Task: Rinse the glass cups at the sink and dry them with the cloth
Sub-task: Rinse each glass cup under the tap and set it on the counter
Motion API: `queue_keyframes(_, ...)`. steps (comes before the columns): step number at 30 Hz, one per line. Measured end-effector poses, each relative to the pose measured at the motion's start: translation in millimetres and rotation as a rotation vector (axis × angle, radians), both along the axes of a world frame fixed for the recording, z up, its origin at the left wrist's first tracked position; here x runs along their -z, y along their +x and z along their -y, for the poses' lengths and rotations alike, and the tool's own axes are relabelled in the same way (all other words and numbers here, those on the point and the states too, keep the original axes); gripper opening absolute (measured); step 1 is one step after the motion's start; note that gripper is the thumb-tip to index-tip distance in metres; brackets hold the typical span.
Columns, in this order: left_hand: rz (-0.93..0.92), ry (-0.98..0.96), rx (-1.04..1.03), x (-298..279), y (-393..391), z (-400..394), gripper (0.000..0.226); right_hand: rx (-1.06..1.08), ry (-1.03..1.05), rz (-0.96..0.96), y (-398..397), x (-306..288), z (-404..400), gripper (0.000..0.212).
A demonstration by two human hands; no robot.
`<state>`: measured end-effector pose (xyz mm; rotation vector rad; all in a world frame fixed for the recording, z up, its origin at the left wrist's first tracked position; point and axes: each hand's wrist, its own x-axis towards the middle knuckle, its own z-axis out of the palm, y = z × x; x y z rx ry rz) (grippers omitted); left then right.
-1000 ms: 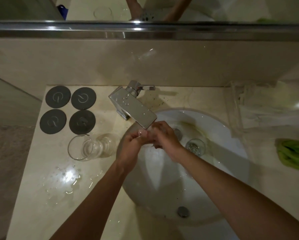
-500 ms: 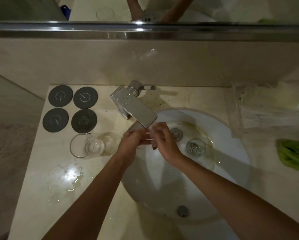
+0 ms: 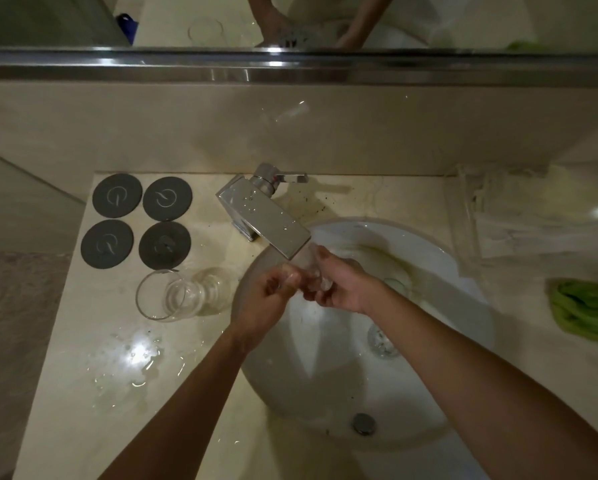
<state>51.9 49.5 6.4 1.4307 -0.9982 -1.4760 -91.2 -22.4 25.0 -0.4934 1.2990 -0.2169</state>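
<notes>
Both hands meet under the spout of the chrome faucet (image 3: 263,216), over the white sink (image 3: 464,271). Between them is a clear glass cup (image 3: 302,276), faint and mostly covered by fingers. My left hand (image 3: 266,303) curls around its left side. From the right, my right hand (image 3: 344,285) closes over it, thumb up by the spout. A second glass cup (image 3: 173,296) lies on its side on the counter, left of the basin, with its mouth facing me. The green cloth (image 3: 585,310) lies crumpled on the counter at the far right.
Several dark round coasters (image 3: 136,220) sit at the back left of the counter. A puddle (image 3: 138,358) spreads in front of the lying glass. Clear plastic packaging (image 3: 533,216) lies at the back right. A round glinting drain (image 3: 382,341) shows in the basin.
Both hands stay together under the spout and shift slightly around the glass. The lying glass and the cloth have not moved.
</notes>
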Motion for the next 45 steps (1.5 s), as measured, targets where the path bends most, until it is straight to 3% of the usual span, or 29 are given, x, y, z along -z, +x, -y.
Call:
queue_keyframes(3, -0.073, 0.099, -0.048, -0.9, 2.1, 5.2, 0.018, -0.084, -0.386, -0.14, 3.0, 12.0, -8.3, 0.036)
queue_keyframes(7, -0.161, 0.246, -0.169, -7.3, -1.3, 22.5, 0.021, -0.179, -0.7, -0.082, 2.4, 40.5, -26.5, 0.015)
queue_keyframes(11, -0.228, 0.34, -0.187, -12.1, -0.2, 28.8, 0.015, -0.261, -0.916, -0.068, -1.8, 42.5, -35.1, 0.028)
queue_keyframes(13, -0.23, 0.333, -0.143, -9.6, 1.7, 25.1, 0.017, -0.137, -0.836, -0.034, -0.2, 35.8, -30.1, 0.022)
queue_keyframes(15, -0.164, 0.246, -0.087, -0.8, 3.0, 17.4, 0.027, 0.032, -0.568, -0.043, 4.0, 27.1, -18.3, 0.009)
queue_keyframes(18, -0.105, 0.161, -0.051, -2.4, 1.8, 7.5, 0.017, 0.081, -0.082, 0.018, 4.2, 14.3, -4.2, 0.033)
queue_keyframes(20, -0.075, 0.121, -0.023, -2.6, 2.0, 3.8, 0.019, 0.079, 0.037, 0.059, 3.5, 12.7, -2.2, 0.043)
queue_keyframes(22, -0.096, 0.109, -0.024, -0.1, 3.5, 3.6, 0.021, 0.025, -0.096, 0.004, 4.4, 18.2, -5.6, 0.042)
queue_keyframes(24, -0.148, 0.146, -0.048, -2.2, 3.3, 7.2, 0.02, -0.06, -0.38, -0.073, 5.9, 21.8, -14.4, 0.03)
queue_keyframes(27, -0.302, 0.293, -0.174, -9.8, 3.2, 16.2, 0.012, -0.148, -0.678, -0.097, 5.0, 32.9, -24.8, 0.012)
queue_keyframes(30, -0.398, 0.41, -0.246, -7.7, 5.7, 19.9, 0.025, -0.244, -0.874, -0.103, 1.2, 39.3, -30.3, 0.028)
queue_keyframes(34, -0.589, 0.534, -0.377, -1.7, 8.5, 14.9, 0.04, -0.078, -0.786, -0.06, -0.6, 28.1, -31.8, 0.052)
queue_keyframes(37, -0.68, 0.545, -0.378, -2.2, 4.0, 10.6, 0.028, -0.029, -0.685, -0.034, 5.1, 28.3, -33.9, 0.056)
queue_keyframes(40, -0.786, 0.55, -0.438, 5.3, 4.8, 4.7, 0.024, -0.021, -0.711, -0.044, 14.2, 29.2, -33.9, 0.056)
queue_keyframes(43, -0.653, 0.548, -0.361, 3.8, 7.8, 0.9, 0.054, -0.059, -0.787, -0.128, 17.3, 30.6, -32.1, 0.06)
queue_keyframes(45, -0.586, 0.499, -0.307, 2.3, 6.8, 1.4, 0.056, -0.102, -0.821, -0.167, 17.8, 32.7, -29.6, 0.06)
